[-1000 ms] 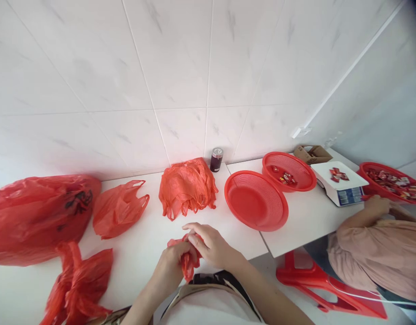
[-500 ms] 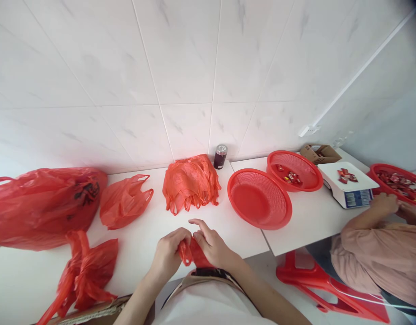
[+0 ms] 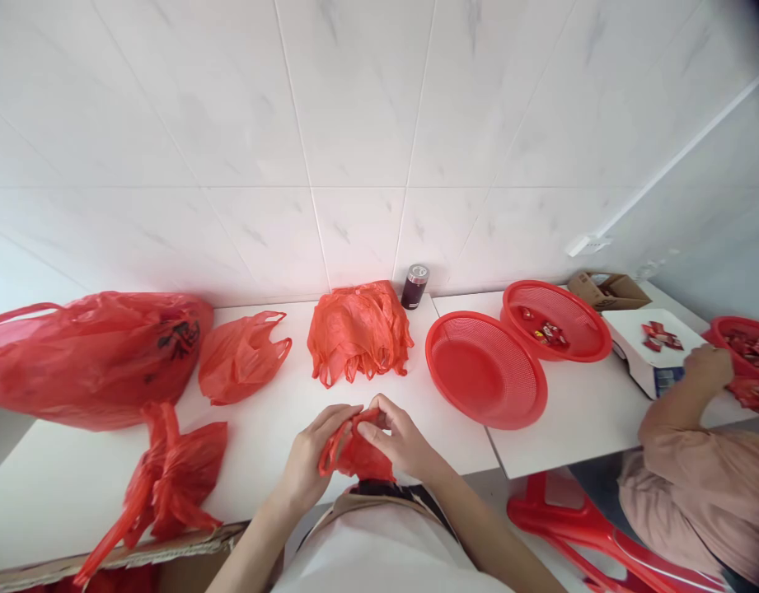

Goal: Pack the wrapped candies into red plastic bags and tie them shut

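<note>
Both my hands hold one small red plastic bag (image 3: 356, 455) at the near edge of the white table (image 3: 280, 445). My left hand (image 3: 310, 459) grips its left side with the fingers curled. My right hand (image 3: 399, 438) pinches its top edge between thumb and fingers. A pile of crumpled red bags (image 3: 359, 331) lies just beyond my hands. An empty red mesh basket (image 3: 485, 368) sits to the right of that pile.
A large full red bag (image 3: 88, 354), a smaller red bag (image 3: 241, 358) and a tied one (image 3: 169, 478) lie at the left. A dark can (image 3: 414, 286) stands by the wall. Right: a second red basket (image 3: 557, 321) with sweets, a scale (image 3: 651, 350), another person's sleeve (image 3: 694, 469), a red stool (image 3: 589, 535).
My hands have kept working the small red bag, lifting it slightly and pinching its top. The view has shifted left, so everything sits further right in the picture.
</note>
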### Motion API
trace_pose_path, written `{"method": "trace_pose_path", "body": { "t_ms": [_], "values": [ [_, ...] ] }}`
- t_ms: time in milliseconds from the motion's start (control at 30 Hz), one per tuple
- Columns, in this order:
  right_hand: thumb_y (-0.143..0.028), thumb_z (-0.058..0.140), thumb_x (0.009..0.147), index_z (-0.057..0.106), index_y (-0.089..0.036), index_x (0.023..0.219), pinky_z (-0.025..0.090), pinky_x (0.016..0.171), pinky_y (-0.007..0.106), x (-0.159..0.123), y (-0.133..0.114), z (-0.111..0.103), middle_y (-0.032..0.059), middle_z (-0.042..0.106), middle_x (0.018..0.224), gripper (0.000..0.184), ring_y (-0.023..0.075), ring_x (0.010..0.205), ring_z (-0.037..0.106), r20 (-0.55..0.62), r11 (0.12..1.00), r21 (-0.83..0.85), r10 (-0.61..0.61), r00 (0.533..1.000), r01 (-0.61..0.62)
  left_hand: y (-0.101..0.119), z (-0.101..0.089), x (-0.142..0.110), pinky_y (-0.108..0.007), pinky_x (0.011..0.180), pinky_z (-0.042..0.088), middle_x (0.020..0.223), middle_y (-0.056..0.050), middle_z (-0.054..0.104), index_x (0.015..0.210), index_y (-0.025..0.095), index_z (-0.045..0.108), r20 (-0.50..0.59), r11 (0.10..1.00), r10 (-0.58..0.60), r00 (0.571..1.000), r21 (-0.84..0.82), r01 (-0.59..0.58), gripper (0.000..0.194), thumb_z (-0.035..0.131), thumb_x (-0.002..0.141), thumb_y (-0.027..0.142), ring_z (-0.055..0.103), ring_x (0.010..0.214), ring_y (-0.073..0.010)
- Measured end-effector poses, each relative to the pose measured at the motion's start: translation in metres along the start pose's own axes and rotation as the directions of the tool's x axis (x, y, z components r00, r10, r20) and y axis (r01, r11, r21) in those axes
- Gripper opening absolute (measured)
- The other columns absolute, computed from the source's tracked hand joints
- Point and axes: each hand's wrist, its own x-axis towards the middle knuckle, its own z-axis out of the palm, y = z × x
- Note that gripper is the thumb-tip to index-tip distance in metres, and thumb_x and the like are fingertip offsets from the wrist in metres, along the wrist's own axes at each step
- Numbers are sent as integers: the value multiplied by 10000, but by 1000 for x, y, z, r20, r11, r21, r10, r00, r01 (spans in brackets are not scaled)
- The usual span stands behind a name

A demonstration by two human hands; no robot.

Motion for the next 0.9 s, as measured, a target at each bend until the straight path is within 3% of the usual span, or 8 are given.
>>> {"method": "trace_pose_path", "body": {
  "t_ms": [133,233,367,467,567,700,800,900],
  "values": [
    [-453,528,936,398,-206,783,439,616,235,8,13,-8,-35,529,710,319,129,657,562,-171,1000,22,14,985,-10,-11,-10,-9,-273,796,519,1021,-57,716,1146,223,635,-24,987,-161,987,10,162,312,412,932,259,672,891,-187],
    [-543,549,896,390,-211,784,512,675,301,18,31,-29,11,608,754,385,179,697,646,-349,996,79,62,935,-37,-22,-14,-25,-258,686,525,886,-55,730,1051,186,657,-72,971,-236,969,-51,232,324,391,952,341,670,754,-179],
    [-561,547,890,367,-223,773,522,655,312,26,49,-52,12,612,696,400,194,669,648,-469,999,-16,31,882,-43,-20,-9,-35,-273,798,505,857,-57,725,910,179,672,-99,967,-226,969,-141,211,344,399,956,384,663,834,-190],
    [-513,477,945,386,-228,821,496,691,310,23,46,-48,17,621,721,324,197,716,639,-531,981,-194,-92,842,-15,-8,1,-27,-298,853,479,920,-79,702,933,175,672,-104,956,-229,968,-214,203,382,371,967,408,635,907,-203],
    [-455,431,975,402,-225,902,458,703,307,15,40,-30,30,618,799,243,196,750,615,-533,930,-367,-202,822,-9,0,11,-16,-332,920,460,1103,-119,611,1020,178,667,-106,943,-165,981,-307,126,408,366,963,446,565,1065,-226],
    [-402,411,983,403,-213,948,429,695,301,7,44,-4,40,596,859,192,189,753,577,-415,858,-514,-255,874,6,1,18,-10,-365,965,459,1275,-128,452,1105,206,647,-118,909,-167,979,-403,106,443,349,952,497,477,1191,-236],
    [-382,390,991,368,-221,927,407,639,282,6,50,7,2,553,761,175,177,677,550,-358,857,-516,-216,908,0,-2,20,-11,-358,934,482,1317,-129,424,1104,212,642,-103,914,-188,977,-383,136,426,360,950,491,465,1205,-242],
    [-379,411,982,320,-235,883,370,565,250,9,50,9,-50,476,663,196,147,565,493,-350,911,-413,-167,922,8,-6,22,-12,-343,895,481,1170,-111,530,1072,206,633,-176,937,-199,964,-322,134,385,372,954,463,542,1053,-218]
  ]
}}
